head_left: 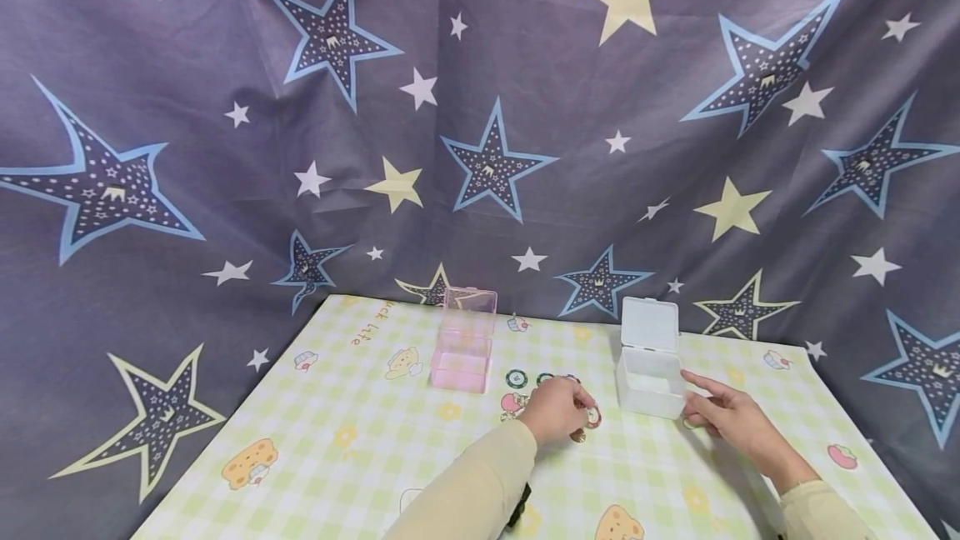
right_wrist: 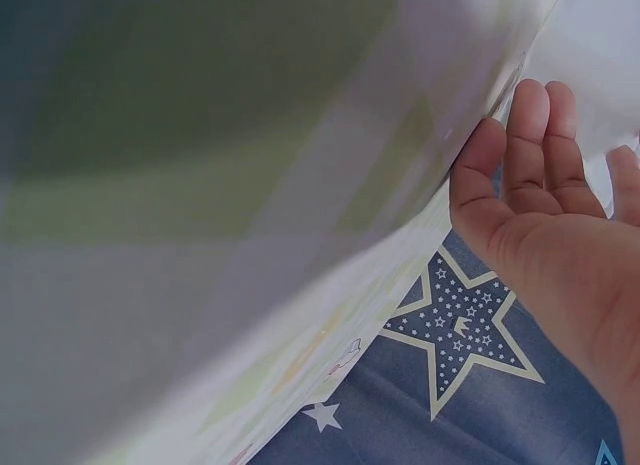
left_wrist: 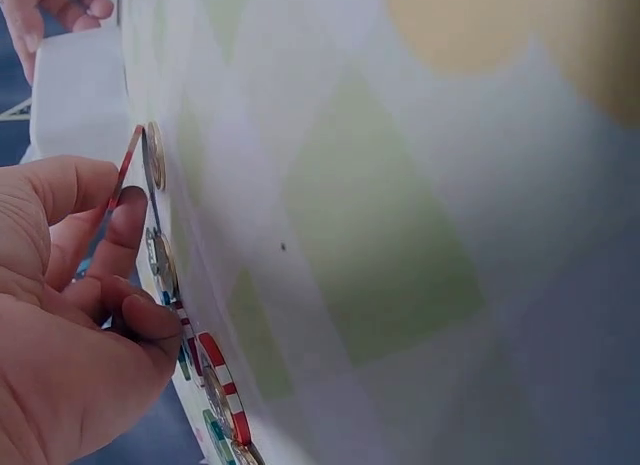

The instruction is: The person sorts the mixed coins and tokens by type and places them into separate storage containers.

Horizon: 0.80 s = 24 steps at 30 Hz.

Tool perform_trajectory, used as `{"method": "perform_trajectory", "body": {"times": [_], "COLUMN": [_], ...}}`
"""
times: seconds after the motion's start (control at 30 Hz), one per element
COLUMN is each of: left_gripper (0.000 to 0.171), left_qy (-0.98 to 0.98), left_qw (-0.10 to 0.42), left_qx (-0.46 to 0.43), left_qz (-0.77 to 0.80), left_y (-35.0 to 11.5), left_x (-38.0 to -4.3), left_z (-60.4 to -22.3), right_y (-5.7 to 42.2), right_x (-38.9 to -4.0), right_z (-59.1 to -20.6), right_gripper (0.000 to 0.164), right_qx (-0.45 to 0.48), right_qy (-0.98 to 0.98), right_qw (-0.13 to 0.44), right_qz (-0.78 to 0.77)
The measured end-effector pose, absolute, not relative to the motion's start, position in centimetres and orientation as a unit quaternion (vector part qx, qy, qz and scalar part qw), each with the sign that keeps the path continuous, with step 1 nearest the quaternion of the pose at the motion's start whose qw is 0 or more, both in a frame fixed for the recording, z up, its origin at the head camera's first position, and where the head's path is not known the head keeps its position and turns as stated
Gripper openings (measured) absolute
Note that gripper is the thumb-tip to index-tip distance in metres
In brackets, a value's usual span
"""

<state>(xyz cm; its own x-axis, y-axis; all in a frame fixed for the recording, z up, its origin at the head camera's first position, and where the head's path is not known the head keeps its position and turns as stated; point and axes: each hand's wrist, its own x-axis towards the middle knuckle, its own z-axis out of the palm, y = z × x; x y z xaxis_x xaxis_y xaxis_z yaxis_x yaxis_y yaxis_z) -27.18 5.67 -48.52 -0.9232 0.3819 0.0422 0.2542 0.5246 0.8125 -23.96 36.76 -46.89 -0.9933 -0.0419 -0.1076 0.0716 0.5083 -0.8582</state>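
Observation:
My left hand [head_left: 557, 410] is low over the table, right of the middle. Its thumb and fingertips pinch a red-and-white poker chip [left_wrist: 124, 173], seen edge-on in the left wrist view. A gold coin [head_left: 578, 435] lies just in front of these fingers. Green-and-white poker chips [head_left: 517, 378] and further coins lie beside and behind that hand, partly hidden by it. My right hand [head_left: 731, 419] stays at the right side of a white box [head_left: 649, 390] with its lid raised, fingers extended along the wall. By its thumb a gold coin [head_left: 688, 423] shows in part.
A clear pink box [head_left: 459, 369], lid up, stands toward the back left. A checked cloth with printed cartoon figures covers the table [head_left: 390, 440]. Behind the far edge hangs a dark curtain [head_left: 405, 257] with stars.

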Motion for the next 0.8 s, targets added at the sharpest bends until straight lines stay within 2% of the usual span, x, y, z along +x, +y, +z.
{"method": "perform_trajectory", "body": {"times": [0.17, 0.4, 0.8], "left_gripper": [0.015, 0.016, 0.011], "left_qy": [0.86, 0.865, 0.83], "left_qw": [0.076, 0.031, 0.037], "left_qx": [0.183, 0.17, 0.094], "left_qz": [0.471, 0.47, 0.548], "left_y": [5.7, 5.5, 5.8], "left_x": [-27.4, -28.4, -28.9], "left_z": [-48.8, -48.9, -47.6], "right_y": [36.8, 37.0, 37.2], "right_x": [-23.9, -24.1, -24.4], "right_z": [-47.0, -47.0, -47.3], "right_gripper": [0.07, 0.07, 0.067], "right_qx": [0.01, 0.007, 0.007], "right_qy": [0.867, 0.87, 0.872], "right_qw": [0.059, 0.06, 0.061], "right_qz": [-0.494, -0.49, -0.485]}}
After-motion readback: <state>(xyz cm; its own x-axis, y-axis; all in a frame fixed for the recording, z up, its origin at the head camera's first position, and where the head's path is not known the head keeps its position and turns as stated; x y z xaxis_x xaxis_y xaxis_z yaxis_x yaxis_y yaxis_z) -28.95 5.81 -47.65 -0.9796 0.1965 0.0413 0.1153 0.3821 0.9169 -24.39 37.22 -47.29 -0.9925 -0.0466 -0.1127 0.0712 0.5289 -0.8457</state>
